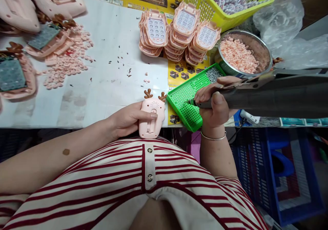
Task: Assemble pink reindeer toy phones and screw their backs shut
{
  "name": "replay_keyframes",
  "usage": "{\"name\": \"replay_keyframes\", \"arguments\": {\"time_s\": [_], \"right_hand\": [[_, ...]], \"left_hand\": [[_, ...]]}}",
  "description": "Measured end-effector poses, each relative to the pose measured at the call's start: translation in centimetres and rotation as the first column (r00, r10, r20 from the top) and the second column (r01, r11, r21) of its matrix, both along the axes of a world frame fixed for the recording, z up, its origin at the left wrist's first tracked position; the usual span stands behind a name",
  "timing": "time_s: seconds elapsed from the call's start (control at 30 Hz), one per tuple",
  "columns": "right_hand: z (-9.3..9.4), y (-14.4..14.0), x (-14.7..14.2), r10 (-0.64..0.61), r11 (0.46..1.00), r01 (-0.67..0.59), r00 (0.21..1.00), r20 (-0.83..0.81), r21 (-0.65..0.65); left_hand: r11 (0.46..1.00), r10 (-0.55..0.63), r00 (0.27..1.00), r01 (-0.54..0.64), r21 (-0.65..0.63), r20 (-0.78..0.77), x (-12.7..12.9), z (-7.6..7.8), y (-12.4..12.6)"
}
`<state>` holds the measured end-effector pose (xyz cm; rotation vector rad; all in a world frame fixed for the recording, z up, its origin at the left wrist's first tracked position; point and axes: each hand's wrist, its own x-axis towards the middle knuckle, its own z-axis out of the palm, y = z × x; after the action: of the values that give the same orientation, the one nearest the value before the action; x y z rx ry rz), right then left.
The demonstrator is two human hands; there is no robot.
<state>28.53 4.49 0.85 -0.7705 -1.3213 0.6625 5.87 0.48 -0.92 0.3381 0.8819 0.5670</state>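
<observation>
while left hand [128,119] grips pink toy [151,118], green tray [186,98] holds screws [213,74].

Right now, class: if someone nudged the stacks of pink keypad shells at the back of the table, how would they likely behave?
The stacks of pink keypad shells already lean and fan sideways, so a push would probably topple them. Each shell looks like thin moulded plastic, likely light and stiff. Loosely nested, they might slide apart.

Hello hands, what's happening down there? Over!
Left hand holds pink toy at table edge. Right hand grips screwdriver, tip over green tray. Nothing between them.
</observation>
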Motion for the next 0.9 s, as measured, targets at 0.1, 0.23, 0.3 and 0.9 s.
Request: {"name": "replay_keyframes", "arguments": {"time_s": [0.1, 0.23, 0.3, 0.9], "right_hand": [[-0.4, 0.0, 0.1, 0.021, 1.0, -0.021, 1.0, 0.003, -0.01], [0.5, -0.3, 0.0, -0.014, 1.0, 0.014, 1.0, 0.018, 0.01], [1.6, -0.7, -0.6, -0.011, 0.998, 0.011, 1.0, -0.016, 0.055], [3.0, -2.5, -8.5, 0.417, 0.908, -0.41, 0.904, -0.098, 0.081]], "left_hand": [[1.0, -0.011, 1.0, 0.011, -0.005, 0.003, 0.0, 0.0, 0.0], [1.0, -0.001, 1.0, 0.001, 0.003, -0.015, 0.0, -0.1, -0.1], [1.0, -0.007, 1.0, 0.007, 0.004, -0.027, 0.2, 0.0, -0.1], [0.981, -0.005, 1.0, 0.0, 0.192, 0.023, 0.8, 0.2, -0.3]]}}
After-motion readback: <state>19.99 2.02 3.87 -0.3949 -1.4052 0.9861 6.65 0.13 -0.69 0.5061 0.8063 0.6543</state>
